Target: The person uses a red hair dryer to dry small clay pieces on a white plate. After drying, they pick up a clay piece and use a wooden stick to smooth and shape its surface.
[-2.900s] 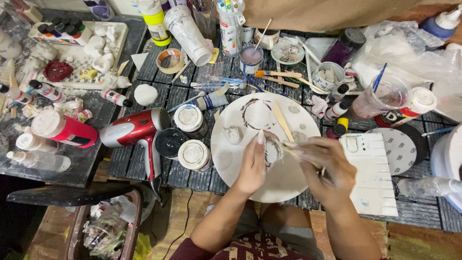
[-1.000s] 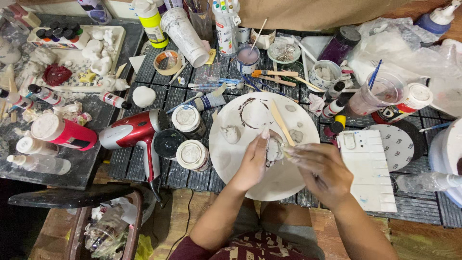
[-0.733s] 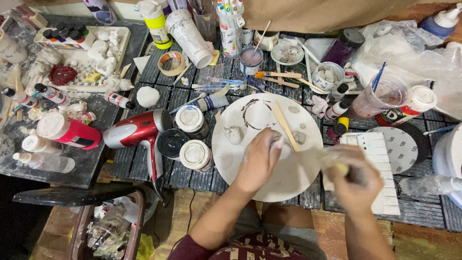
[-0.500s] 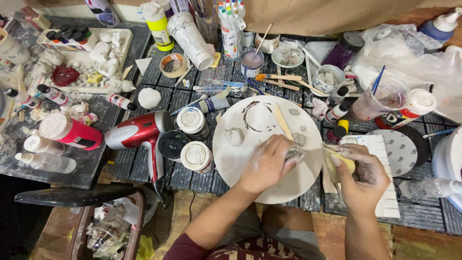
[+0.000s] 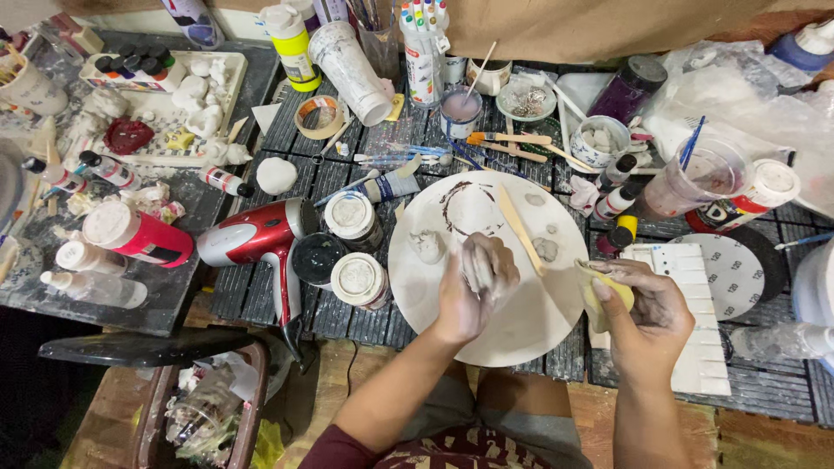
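My left hand is curled around a small lump of pale clay over the round white board. My right hand sits at the board's right edge, closed on a yellow sponge. A flat wooden modelling stick lies on the board beyond my hands. Small clay bits and a brown ring stain mark the board's far half.
A red hair dryer and lidded jars lie left of the board. Paint bottles, cups and brushes crowd the far side. A white plastic palette and a sandpaper disc are on the right. A bin stands lower left.
My right hand left the clay, moved right off the board and now holds the yellow sponge. My left hand has closed around the clay piece and stayed over the board.
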